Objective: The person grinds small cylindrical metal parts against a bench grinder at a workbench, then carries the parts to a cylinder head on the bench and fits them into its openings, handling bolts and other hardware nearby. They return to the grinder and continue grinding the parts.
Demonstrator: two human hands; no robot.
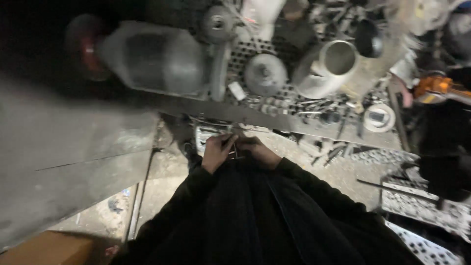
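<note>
Both hands — left hand [216, 151], right hand [260, 151] — together.

A single camera sits on the person's head and looks steeply down over the chest, so the dark sleeves run up from the bottom edge to the left hand [217, 151] and right hand [259, 150], which meet near the middle of the frame. Past them, higher in the picture, lies the perforated workbench [245, 54], seen from above and somewhat tilted (its front edge slants down to the right). The concrete floor [162, 186] fills the lower left. The hands are near, the bench farther; the edges are blurred.
</note>
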